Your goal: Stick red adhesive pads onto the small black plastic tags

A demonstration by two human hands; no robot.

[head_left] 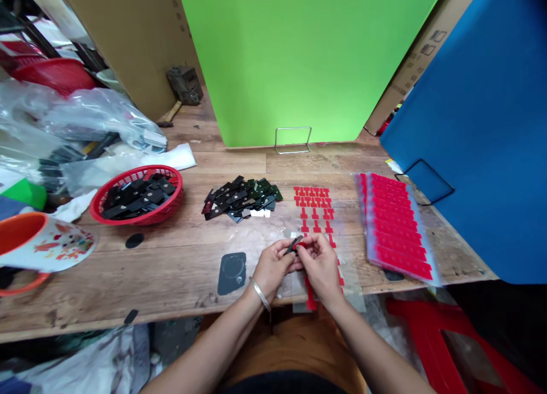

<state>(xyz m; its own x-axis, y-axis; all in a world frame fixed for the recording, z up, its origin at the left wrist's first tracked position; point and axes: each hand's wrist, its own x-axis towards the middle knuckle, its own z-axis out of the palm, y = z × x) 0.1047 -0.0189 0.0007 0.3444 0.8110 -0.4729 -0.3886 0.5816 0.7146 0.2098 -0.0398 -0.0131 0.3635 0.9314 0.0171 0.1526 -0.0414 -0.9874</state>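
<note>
Close together over the front of the wooden table, my two hands work on one small piece. My left hand [276,264] pinches a small dark flat piece [294,244], tilted upward. Against it, my right hand [319,263] grips a small red sticker [301,245] between thumb and fingers. Beneath the hands lies a clear sheet with rows of red T-shaped stickers [313,198], partly covered by my right hand. Beyond my left hand spreads a loose pile of dark flat pieces [243,195].
A red basket [179,191] holding similar dark pieces stands left, near a mug [64,243]. Stacked red sticker sheets [395,226] lie right. A green board [316,63] and blue board [478,137] stand behind. A dark square patch [232,273] marks the table.
</note>
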